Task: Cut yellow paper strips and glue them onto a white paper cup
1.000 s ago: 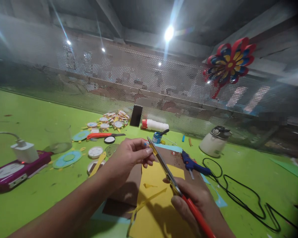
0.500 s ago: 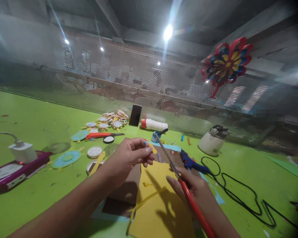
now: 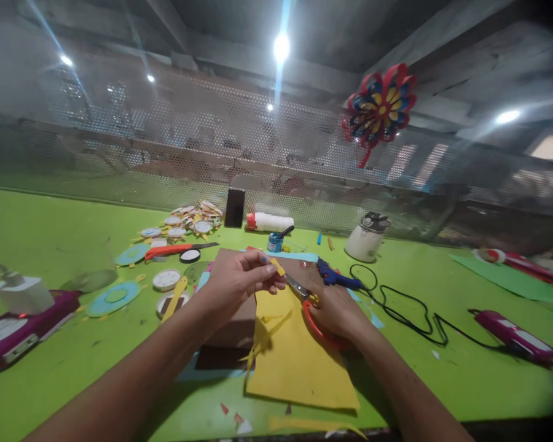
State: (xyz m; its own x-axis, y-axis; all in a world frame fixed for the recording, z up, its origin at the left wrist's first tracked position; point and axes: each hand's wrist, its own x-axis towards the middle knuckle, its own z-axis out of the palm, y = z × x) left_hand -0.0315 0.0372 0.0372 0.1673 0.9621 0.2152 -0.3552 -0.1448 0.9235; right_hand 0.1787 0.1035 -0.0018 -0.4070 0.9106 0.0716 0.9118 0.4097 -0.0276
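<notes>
Between the thumb and fingertips of my left hand [image 3: 239, 276] is a small yellow paper piece [image 3: 278, 267]. My right hand [image 3: 338, 310] grips red-handled scissors [image 3: 311, 313], whose blades reach toward that piece; whether they touch it I cannot tell. Below both hands lies a yellow paper sheet [image 3: 299, 368], with thin yellow strips [image 3: 270, 328] on its left part. A brown board [image 3: 233, 334] sits partly under the sheet. Just beyond my right hand rests a blue glue gun [image 3: 336, 276].
A red utility knife [image 3: 170, 250], a blue jar [image 3: 275, 242] and a pile of round paper pieces [image 3: 198, 218] lie farther back. A phone [image 3: 235, 207] leans near the mesh. Power strips [image 3: 516, 334] stand on both sides, with a black cord [image 3: 410, 307] at right.
The scissors have swung down and left, so their blades now lie near the yellow piece. My left hand keeps its pinch. The view has shifted to the right.
</notes>
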